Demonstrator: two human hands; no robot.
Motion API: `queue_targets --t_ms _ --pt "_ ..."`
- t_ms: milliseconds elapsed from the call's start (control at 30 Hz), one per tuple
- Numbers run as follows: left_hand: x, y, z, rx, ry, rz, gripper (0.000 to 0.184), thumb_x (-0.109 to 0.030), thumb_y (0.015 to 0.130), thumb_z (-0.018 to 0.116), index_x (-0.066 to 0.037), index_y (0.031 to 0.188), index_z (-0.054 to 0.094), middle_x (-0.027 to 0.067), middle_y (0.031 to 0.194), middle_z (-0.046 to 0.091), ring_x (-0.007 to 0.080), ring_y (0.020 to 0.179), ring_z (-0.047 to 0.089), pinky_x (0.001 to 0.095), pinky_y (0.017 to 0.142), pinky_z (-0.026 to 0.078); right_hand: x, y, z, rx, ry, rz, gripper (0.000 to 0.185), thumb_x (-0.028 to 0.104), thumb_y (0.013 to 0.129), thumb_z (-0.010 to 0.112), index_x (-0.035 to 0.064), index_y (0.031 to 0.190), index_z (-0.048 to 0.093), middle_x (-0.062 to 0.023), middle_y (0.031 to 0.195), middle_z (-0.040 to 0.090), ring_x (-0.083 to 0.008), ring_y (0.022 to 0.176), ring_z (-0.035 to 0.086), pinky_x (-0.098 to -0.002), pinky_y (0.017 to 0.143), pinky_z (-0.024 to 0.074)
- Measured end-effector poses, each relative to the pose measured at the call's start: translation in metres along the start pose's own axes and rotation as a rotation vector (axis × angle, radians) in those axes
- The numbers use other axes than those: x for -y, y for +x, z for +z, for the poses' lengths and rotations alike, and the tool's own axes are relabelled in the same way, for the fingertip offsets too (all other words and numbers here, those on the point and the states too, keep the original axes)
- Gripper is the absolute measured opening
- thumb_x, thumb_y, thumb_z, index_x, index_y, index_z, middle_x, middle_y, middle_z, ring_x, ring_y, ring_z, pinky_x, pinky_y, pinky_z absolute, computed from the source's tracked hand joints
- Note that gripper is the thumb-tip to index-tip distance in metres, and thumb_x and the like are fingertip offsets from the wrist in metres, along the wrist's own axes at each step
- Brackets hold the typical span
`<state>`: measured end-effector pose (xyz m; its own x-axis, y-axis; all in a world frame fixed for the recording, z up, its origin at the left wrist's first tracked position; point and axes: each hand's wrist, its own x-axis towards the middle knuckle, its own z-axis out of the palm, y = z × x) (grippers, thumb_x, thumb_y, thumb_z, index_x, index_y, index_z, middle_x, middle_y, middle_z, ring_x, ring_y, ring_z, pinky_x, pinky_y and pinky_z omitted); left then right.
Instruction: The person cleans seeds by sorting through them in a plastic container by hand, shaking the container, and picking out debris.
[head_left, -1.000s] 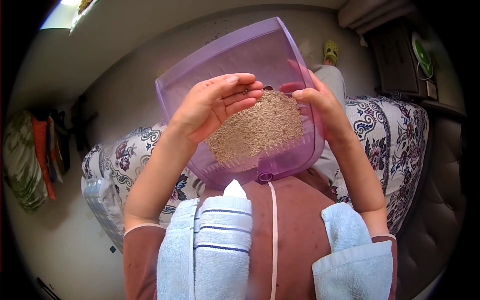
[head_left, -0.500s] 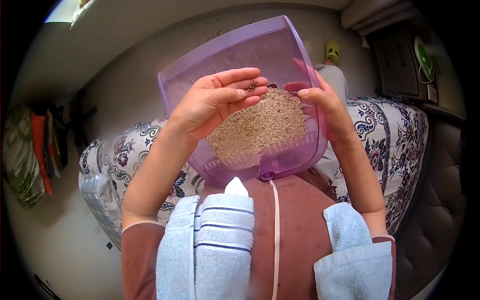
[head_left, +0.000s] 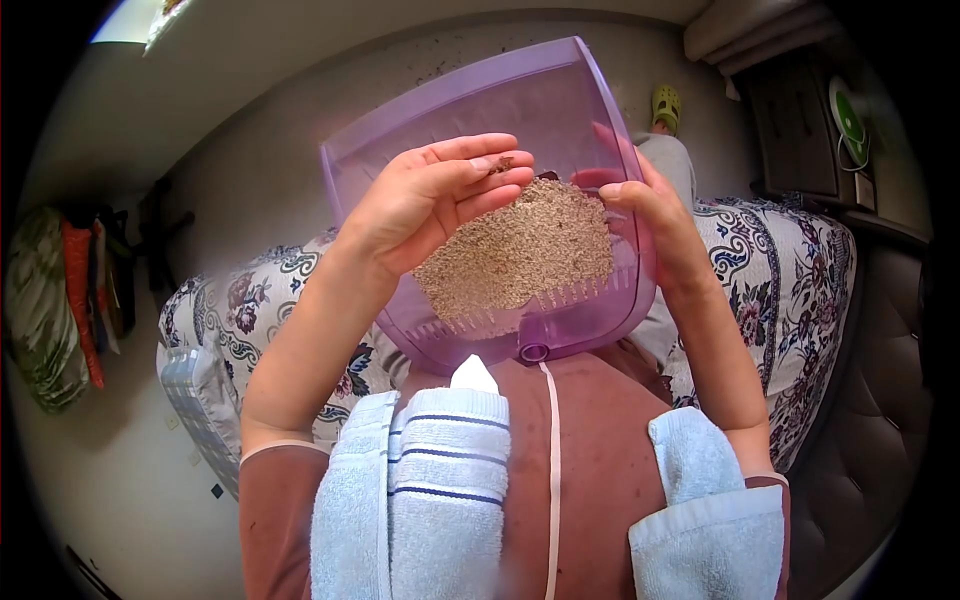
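A clear purple plastic tray point(head_left: 470, 95) rests at my lap, tilted, with a heap of pale brown grains point(head_left: 520, 250) in its lower part. My left hand point(head_left: 430, 200) is turned palm up above the grains, its thumb touching a few small dark bits point(head_left: 503, 165) that lie on the fingers. My right hand point(head_left: 655, 215) grips the tray's right side, thumb inside over the rim and fingers behind the see-through wall. A small dark piece point(head_left: 548, 176) shows at the heap's upper edge.
Patterned cloth point(head_left: 780, 280) covers the seat on both sides of me. A green clog point(head_left: 666, 108) is on a foot beyond the tray. At the right stands a dark cabinet point(head_left: 795, 125) with a green and white round object point(head_left: 848, 120). Clothes point(head_left: 45, 310) hang at left.
My left hand has risen slightly and its thumb has moved onto the fingers by the dark bits. The tray has shifted a little to the right, still in my right hand.
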<state>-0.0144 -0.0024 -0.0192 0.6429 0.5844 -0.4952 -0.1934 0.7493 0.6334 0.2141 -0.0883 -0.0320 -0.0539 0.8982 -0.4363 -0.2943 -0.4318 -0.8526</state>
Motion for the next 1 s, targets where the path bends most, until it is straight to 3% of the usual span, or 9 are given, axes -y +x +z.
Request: queue_targets --t_ms 333,400,467,533,633,733,800,1000 --pt "-0.015 0.003 0.005 0.022 -0.029 0.038 0.039 -0.006 0.096 0.046 0.014 0.129 0.043 0.0264 0.124 0.055 0.0304 0.115 0.059 0.0341 0.099 0.051 0.0 -0.001 -0.002 0.007 0.011 -0.005 0.075 0.023 0.08 0.058 0.0035 0.146 0.03 -0.0208 0.119 0.054 -0.0233 0.107 0.056 -0.0336 0.093 0.0446" --pt "-0.041 0.012 -0.006 0.03 0.058 0.209 0.041 -0.011 0.097 0.048 0.015 0.128 0.044 0.0271 0.123 0.056 0.0297 0.111 0.061 0.0334 0.095 0.053 0.0 -0.002 -0.003 0.007 0.009 -0.003 0.075 0.023 0.079 0.059 0.0035 0.146 0.03 -0.0203 0.119 0.054 -0.0229 0.106 0.056 -0.0333 0.092 0.0446" --pt "-0.076 0.031 -0.018 -0.118 0.318 0.538 0.039 -0.019 0.096 0.054 0.007 0.125 0.052 0.0215 0.122 0.059 0.0261 0.107 0.064 0.0317 0.085 0.057 0.002 -0.004 -0.002 0.003 0.014 0.012 0.075 0.023 0.079 0.059 0.0035 0.146 0.03 -0.0198 0.119 0.053 -0.0225 0.106 0.056 -0.0331 0.091 0.0445" --pt "-0.097 0.032 -0.023 -0.885 1.796 0.684 0.073 -0.025 0.088 0.064 -0.027 0.148 0.024 0.0295 0.152 0.015 0.0505 0.124 0.043 0.0463 0.101 0.044 0.002 -0.004 -0.002 0.002 0.019 0.012 0.075 0.022 0.079 0.059 0.0034 0.146 0.031 -0.0193 0.118 0.054 -0.022 0.105 0.056 -0.0328 0.091 0.0445" --pt "-0.091 0.031 -0.029 -0.685 1.851 0.876 0.027 -0.016 0.092 0.062 -0.002 0.115 0.064 0.011 0.114 0.065 0.0177 0.096 0.067 0.0249 0.076 0.055 -0.002 -0.004 -0.005 -0.012 0.036 -0.001 0.074 0.021 0.079 0.059 0.0031 0.145 0.031 -0.0185 0.117 0.054 -0.0211 0.104 0.056 -0.0317 0.091 0.0447" --pt "-0.052 0.021 -0.019 -0.262 1.412 0.642 0.017 -0.006 0.086 0.067 -0.007 0.102 0.071 0.0034 0.099 0.068 0.0095 0.082 0.064 0.0214 0.068 0.051 -0.003 -0.002 -0.005 -0.002 0.053 -0.006 0.073 0.02 0.079 0.058 0.0024 0.145 0.032 -0.0175 0.115 0.055 -0.0201 0.103 0.057 -0.0304 0.091 0.0451" --pt "-0.027 0.008 0.004 -0.145 1.393 0.655 0.016 0.004 0.081 0.068 -0.004 0.095 0.071 0.0016 0.086 0.067 0.0061 0.072 0.059 0.02 0.063 0.047 -0.005 -0.001 -0.006 0.01 0.07 -0.009 0.073 0.019 0.079 0.058 0.0015 0.145 0.032 -0.0171 0.115 0.056 -0.0196 0.102 0.057 -0.0297 0.091 0.0453" --pt "0.002 0.004 0.012 -0.067 1.643 0.622 0.01 -0.007 0.079 0.072 -0.006 0.089 0.071 0.0035 0.081 0.065 0.0137 0.066 0.062 0.0249 0.061 0.05 -0.003 -0.004 -0.004 -0.002 0.081 -0.015 0.072 0.019 0.08 0.058 -0.0013 0.144 0.031 -0.0171 0.114 0.057 -0.0195 0.102 0.058 -0.0293 0.092 0.0454"
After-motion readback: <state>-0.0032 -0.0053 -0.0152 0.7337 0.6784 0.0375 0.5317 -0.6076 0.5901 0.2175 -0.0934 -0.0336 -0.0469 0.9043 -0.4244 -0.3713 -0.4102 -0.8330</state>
